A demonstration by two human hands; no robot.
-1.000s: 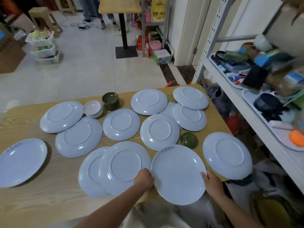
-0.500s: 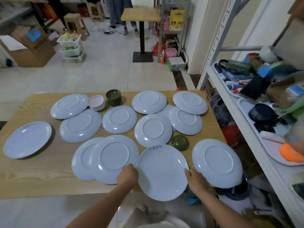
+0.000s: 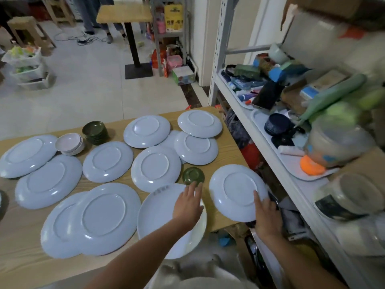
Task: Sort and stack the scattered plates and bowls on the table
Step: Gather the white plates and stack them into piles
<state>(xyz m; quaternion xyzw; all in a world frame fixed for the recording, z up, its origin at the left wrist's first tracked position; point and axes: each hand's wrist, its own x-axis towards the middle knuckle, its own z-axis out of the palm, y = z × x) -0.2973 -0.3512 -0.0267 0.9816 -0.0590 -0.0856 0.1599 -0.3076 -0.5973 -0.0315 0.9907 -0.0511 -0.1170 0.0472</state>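
Observation:
Several pale blue plates lie upside down across the wooden table (image 3: 20, 259), some overlapping. One plate (image 3: 160, 215) lies face up at the near edge. My left hand (image 3: 188, 202) stretches over it with straight fingers, the fingertips at the near side of a single dark green bowl (image 3: 192, 174) that sits upside down. My right hand (image 3: 265, 211) rests its fingers flat on the near rim of the upside-down plate (image 3: 235, 188) at the table's right corner; its thumb is hidden. At the back left stand a stack of green bowls (image 3: 95, 132) and a stack of pinkish bowls (image 3: 69, 143).
A metal shelf (image 3: 291, 180) crowded with trays, jars and boxes runs close along the table's right side. The right corner plate overhangs the table edge. Beyond the table are tiled floor, a small pedestal table (image 3: 125, 12) and a person's legs (image 3: 89, 15).
Both hands let go of the face-up plate. My left hand moved forward toward the green bowl; my right hand moved right onto the corner plate. The camera view shifted left.

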